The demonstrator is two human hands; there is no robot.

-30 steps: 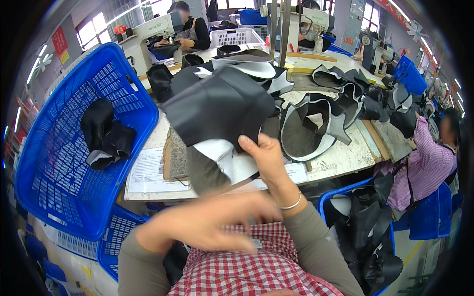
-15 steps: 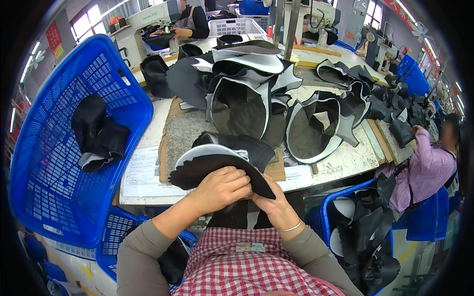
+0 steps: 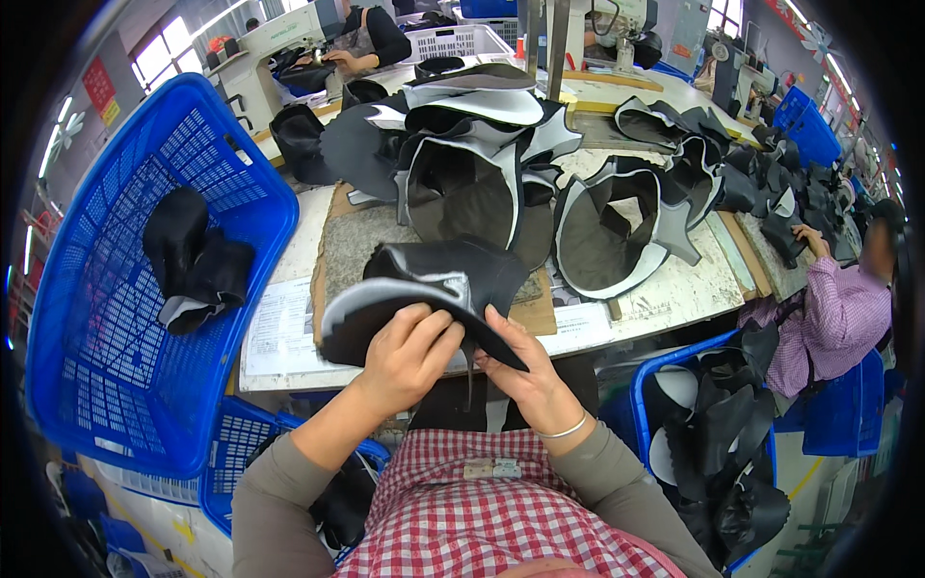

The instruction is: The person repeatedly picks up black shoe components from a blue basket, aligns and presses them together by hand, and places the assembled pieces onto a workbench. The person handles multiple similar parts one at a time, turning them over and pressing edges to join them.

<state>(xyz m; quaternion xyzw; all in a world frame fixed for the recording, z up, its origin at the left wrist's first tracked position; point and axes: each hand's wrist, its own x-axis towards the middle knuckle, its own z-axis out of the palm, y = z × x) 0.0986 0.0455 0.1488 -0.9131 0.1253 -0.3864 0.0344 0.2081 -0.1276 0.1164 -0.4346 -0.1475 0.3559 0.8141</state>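
Over the near table edge I hold a black boot upper (image 3: 358, 328) with a pale cut edge, its dark lining side turned toward me. My left hand (image 3: 409, 354) is closed on the lower rim, fingers bent over it. On the right-hand end of the same piece, my right hand (image 3: 522, 380) grips with the thumb on top. A thin dark strip (image 3: 470, 383) dangles between my hands; which part it belongs to I cannot tell. Just beyond, several black uppers with grey-white linings (image 3: 462, 188) are piled on the table, with another upper (image 3: 617, 231) to the right.
A large blue basket (image 3: 58, 318) with black pieces leans at the left. Another blue basket (image 3: 638, 395) full of pieces stands at lower right. Printed sheets (image 3: 279, 337) lie on the table (image 3: 689, 289). A person in a pink checked top (image 3: 833, 308) works at the right; sewing machines (image 3: 279, 48) stand behind.
My left hand has shifted left and slightly up along the rim. The boot upper has tilted a little, and the thin strip now shows hanging below it. My right hand has opened slightly wider around the edge.
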